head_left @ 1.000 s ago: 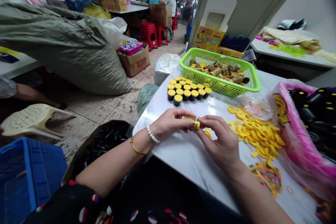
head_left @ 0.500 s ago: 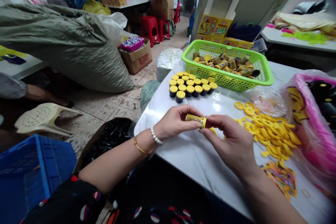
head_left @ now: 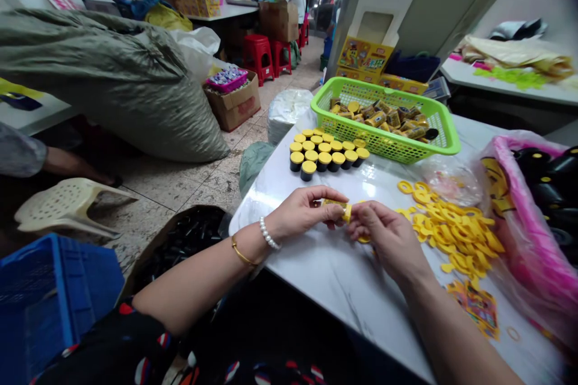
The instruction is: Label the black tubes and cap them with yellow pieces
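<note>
My left hand [head_left: 300, 213] is closed around a small labelled yellow cylinder [head_left: 347, 213], which lies sideways over the near part of the table; its fingers cover most of it. Close against the cylinder's right end is my right hand [head_left: 391, 234], its thumb and fingers curled together. What those fingers hold, if anything, is hidden. Behind my hands stand rows of black tubs with yellow caps [head_left: 323, 158]. To the right of my right hand lies a heap of yellow plastic rings and pieces [head_left: 456, 231].
A green basket [head_left: 388, 147] of labelled cylinders stands at the table's back. On the right is a pink plastic-lined container [head_left: 506, 156] of black parts, with printed cards [head_left: 481, 307] nearer me. A blue crate [head_left: 85, 289] and a box of black pieces [head_left: 180, 246] sit at left.
My right thumb and fingers have curled in more at the cylinder's end, and the left fingers now cover more of it. The whole view has shifted slightly.
</note>
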Demonstrator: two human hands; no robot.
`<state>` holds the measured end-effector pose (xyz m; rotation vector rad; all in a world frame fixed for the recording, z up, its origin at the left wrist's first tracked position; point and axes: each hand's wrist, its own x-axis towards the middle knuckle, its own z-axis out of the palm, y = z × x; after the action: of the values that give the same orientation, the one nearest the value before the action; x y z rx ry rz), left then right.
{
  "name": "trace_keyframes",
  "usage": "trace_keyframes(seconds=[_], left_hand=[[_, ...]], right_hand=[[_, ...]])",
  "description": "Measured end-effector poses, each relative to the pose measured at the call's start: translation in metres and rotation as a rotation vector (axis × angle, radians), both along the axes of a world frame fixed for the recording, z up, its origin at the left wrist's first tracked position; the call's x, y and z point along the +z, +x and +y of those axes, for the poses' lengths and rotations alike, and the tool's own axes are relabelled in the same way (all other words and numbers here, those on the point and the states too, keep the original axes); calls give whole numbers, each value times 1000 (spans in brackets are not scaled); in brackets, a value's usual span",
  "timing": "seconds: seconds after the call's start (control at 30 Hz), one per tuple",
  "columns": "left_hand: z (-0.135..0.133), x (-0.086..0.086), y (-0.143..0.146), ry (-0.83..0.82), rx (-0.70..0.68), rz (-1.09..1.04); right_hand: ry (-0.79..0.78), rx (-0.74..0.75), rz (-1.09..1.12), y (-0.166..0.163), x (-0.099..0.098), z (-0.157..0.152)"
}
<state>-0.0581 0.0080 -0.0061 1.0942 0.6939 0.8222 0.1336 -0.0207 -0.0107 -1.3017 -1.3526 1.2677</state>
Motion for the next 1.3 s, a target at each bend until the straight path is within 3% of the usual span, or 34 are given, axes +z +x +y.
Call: trace_keyframes(seconds=[0.1,0.17,0.27,0.37,0.43,0.5,0.57,0.63,0.77,0.83,0.93,1.0,1.1,1.17,1.3], left_hand=[[-1,-2,2,-77,12,-45],[-1,-4,1,-82,12,-23],[0,-7,-2,-61,69,87],[0,-10,-6,-33,134,207],[-1,-9,-8,-15,132,263],[-2,-6,-9,14,104,327],[-3,-2,-9,47,58,390],[-4,0,-9,78,21,424],[-3,-2,-9,147,21,415],[0,-5,-10,181,152,418],[6,-9,-13,275,539,500],[11,-11,-15,381,747,608],[18,-11,-16,517,869,767],[22,-11,-15,544,884,837],[27,-11,-9,580,790,979]], right_hand=[[146,2,-31,-3,6,-6],[285,46,-167,-6,10,-13],[320,-18,-380,-2,18,-8],[231,-153,-439,16,44,32],[283,-230,-413,30,70,68],[344,-273,-528,43,93,98],[327,-270,-629,54,102,111],[310,-235,-758,62,95,102],[329,-123,-1002,79,52,55],[351,-45,-1059,89,31,38],[401,31,-1085,98,13,30],[503,44,-1094,94,11,31],[671,127,-1145,79,15,31],[679,161,-1281,70,17,30],[617,15,-1521,67,19,32]])
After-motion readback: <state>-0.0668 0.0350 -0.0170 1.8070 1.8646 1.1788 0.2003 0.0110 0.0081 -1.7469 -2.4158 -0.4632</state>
